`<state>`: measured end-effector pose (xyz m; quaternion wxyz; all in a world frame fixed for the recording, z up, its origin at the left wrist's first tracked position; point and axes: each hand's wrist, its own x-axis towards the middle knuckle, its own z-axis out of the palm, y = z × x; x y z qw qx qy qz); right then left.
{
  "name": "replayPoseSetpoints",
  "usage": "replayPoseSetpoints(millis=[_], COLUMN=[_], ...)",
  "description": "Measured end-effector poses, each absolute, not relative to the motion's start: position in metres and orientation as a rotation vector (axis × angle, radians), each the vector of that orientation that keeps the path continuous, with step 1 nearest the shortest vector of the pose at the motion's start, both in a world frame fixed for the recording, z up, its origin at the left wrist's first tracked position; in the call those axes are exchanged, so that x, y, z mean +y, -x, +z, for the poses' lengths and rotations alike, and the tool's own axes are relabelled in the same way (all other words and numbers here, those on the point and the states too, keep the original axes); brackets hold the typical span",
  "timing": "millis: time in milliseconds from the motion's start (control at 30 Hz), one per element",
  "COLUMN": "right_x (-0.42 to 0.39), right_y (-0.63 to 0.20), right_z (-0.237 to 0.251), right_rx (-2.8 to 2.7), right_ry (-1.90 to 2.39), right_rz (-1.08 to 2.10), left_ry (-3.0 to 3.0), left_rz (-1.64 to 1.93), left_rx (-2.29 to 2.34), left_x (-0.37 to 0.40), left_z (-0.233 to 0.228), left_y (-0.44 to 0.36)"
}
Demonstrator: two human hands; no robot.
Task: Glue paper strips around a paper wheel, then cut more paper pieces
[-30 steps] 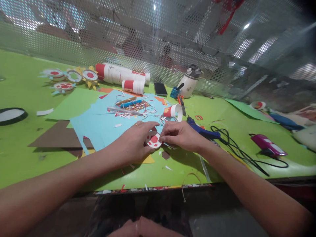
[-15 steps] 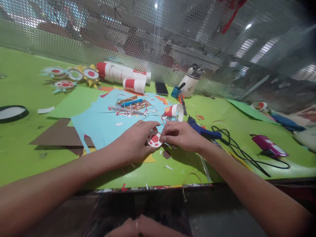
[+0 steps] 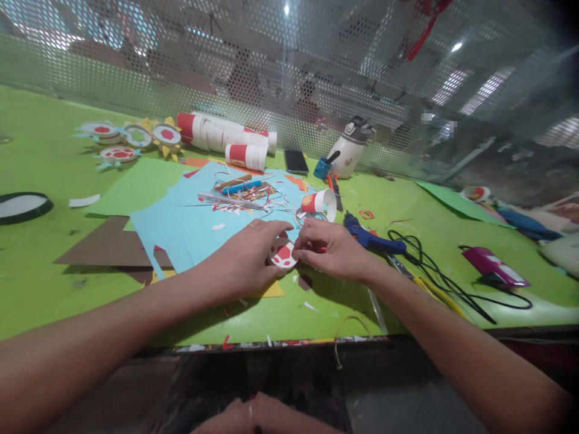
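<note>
Disc [image 3: 282,254] pinched between both grips just above desk [image 3: 54,289]: left hand [image 3: 248,256] closed on its left edge, right hand [image 3: 332,248] on its right

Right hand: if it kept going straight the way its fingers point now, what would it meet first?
The right hand points left at the red-and-white paper disc it already pinches; just beyond is the left hand, likely first contact.

A bright green table [image 3: 54,283] runs under my hands. Just beyond my grip lie light blue paper sheets [image 3: 181,223] strewn with paper scraps [image 3: 244,202]. To its left sits a brown sheet [image 3: 106,244]. To its right rest a blue glue gun [image 3: 368,238] and black cable [image 3: 434,277]. Far beyond lie paper cups [image 3: 221,135] and a phone [image 3: 296,161].
</note>
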<state>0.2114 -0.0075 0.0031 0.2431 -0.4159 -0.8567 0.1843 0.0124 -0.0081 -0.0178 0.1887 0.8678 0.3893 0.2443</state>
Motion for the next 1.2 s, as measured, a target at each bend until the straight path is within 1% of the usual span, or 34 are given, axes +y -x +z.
replayPoseSetpoints(millis=[233, 467, 733, 1200], right_x=[-0.0071, -0.0064, -0.0064, -0.0089], right_y=[-0.2106, -0.2130, -0.2130, -0.2112], right_z=[0.0039, 0.0078, 0.0073, 0.0015], right_rx=[-2.381, -2.414, -2.449, -2.371], right_ry=[1.109, 1.087, 1.076, 1.140], right_rz=[0.472, 0.535, 0.530, 0.485], left_ry=[-2.441, -2.449, -2.465, -2.452], left_rz=[0.691, 0.691, 0.666, 0.642], left_rx=[1.107, 1.121, 1.109, 1.134], left_x=[-0.0079, -0.0082, -0.0074, -0.0080], left_z=[-0.0171, -0.0173, -0.0170, -0.0149], left_y=[-0.0131, -0.0127, -0.0117, -0.0123])
